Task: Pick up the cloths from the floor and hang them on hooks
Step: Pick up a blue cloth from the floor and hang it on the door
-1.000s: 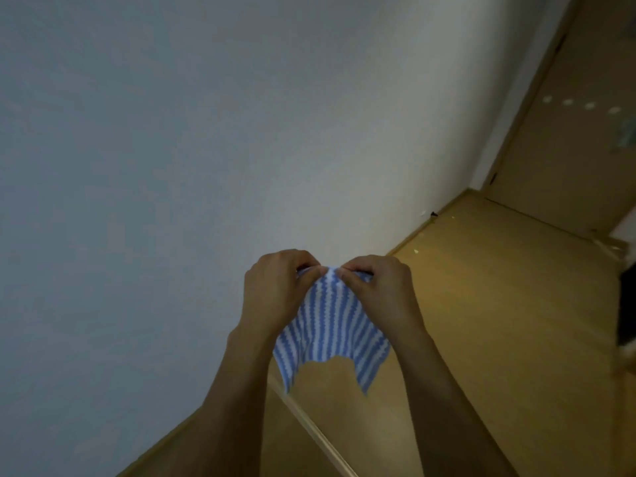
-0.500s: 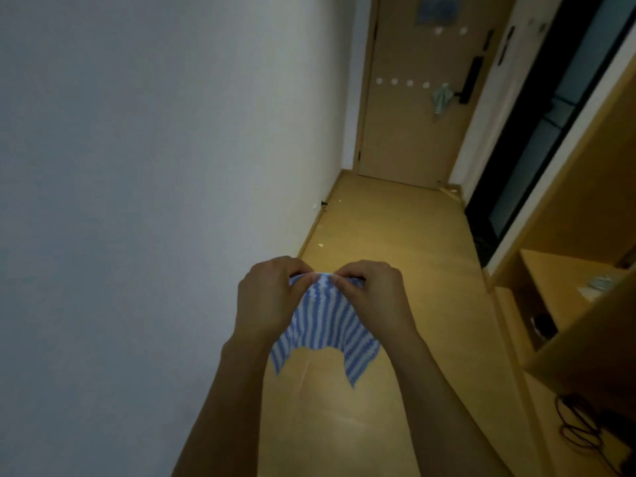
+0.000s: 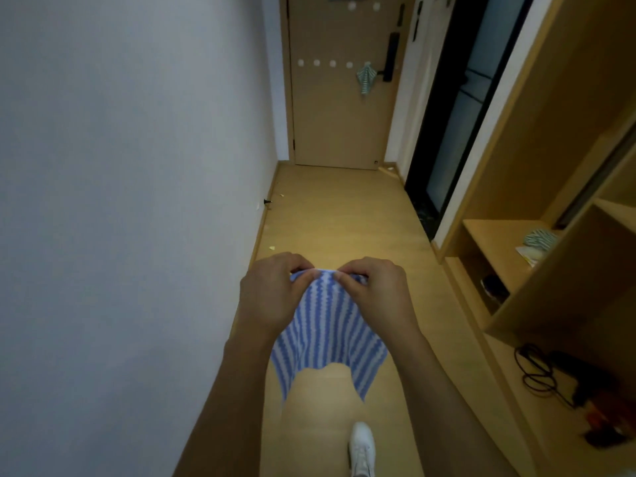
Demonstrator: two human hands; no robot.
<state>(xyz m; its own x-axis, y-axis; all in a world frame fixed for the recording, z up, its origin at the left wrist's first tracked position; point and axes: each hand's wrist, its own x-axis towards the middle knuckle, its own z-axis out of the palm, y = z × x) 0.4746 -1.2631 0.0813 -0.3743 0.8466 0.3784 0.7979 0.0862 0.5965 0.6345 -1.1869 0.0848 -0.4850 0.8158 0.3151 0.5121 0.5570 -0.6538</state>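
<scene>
A blue-and-white striped cloth [image 3: 327,328] is being held up in the near middle of the scene, above the wooden floor [image 3: 344,218] of a narrow hallway. Its upper edge is being pinched by the left hand [image 3: 272,297] and the right hand [image 3: 375,294], whose fingers are curled onto the fabric close together, almost touching each other. The rest of the cloth is being left to hang down between the two forearms, with its two lower corners drooping to points.

At the far end, a wooden door [image 3: 330,115] is being shown closed. A row of small white hooks [image 3: 325,63] is being seen across its upper part, and a green-striped cloth [image 3: 365,77] is hanging from the rightmost one, just beside the dark door handle [image 3: 390,56]. More white dots are being seen higher on the door; whether they are hooks cannot be told.

The left side is being taken up by a plain pale wall [image 3: 120,201]. On the right, an open wooden shelf unit [image 3: 516,287] is being seen, with another bunched striped cloth [image 3: 540,237] lying on one shelf. Black cables [image 3: 537,373] are lying on the lower ledge at the near right. A white shoe [image 3: 361,449] is being seen on the floor at the near edge, below the held cloth.
</scene>
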